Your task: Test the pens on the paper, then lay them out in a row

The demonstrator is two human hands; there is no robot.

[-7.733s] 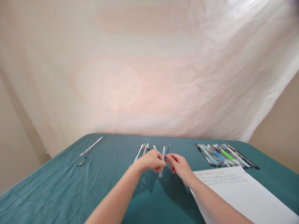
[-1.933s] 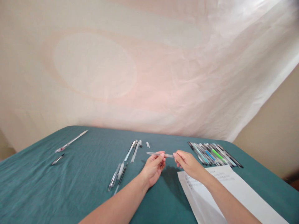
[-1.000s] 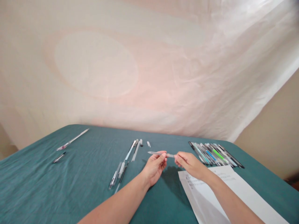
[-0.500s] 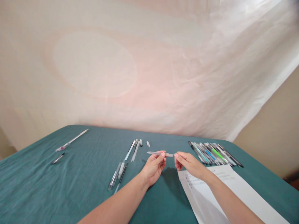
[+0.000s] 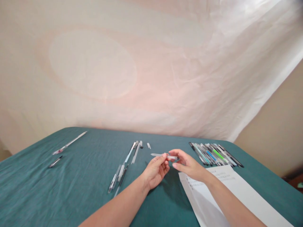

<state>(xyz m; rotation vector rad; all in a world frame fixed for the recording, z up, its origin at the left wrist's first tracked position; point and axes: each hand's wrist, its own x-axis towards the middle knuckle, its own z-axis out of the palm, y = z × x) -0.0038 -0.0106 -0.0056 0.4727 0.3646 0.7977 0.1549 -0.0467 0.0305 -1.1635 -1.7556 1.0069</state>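
Note:
My left hand [image 5: 156, 170] pinches a slim translucent pen [image 5: 172, 156] between thumb and fingers, level above the table. The pen's pale tapered tip points left and its dark end points right. My right hand [image 5: 188, 165] is open around that dark end, thumb and fingers apart; whether a finger touches the pen I cannot tell. A small white cap [image 5: 148, 145] lies beyond my left hand. Left of it are a clear tube [image 5: 135, 154] and several pens and pen parts, among them a white-bodied one [image 5: 121, 172].
A row of pens [image 5: 214, 154] lies at the right, behind a printed white sheet [image 5: 236, 189] under my right forearm. At the far left are a long clear pen [image 5: 69, 143] and a short dark-tipped piece [image 5: 56, 161]. A pale cloth [image 5: 151, 78] hangs behind the green-covered table [image 5: 71, 195].
My right hand has loosened its pinch and spread its fingers, uncovering the pen's dark end. My left hand keeps hold of the pen. The view has shifted slightly.

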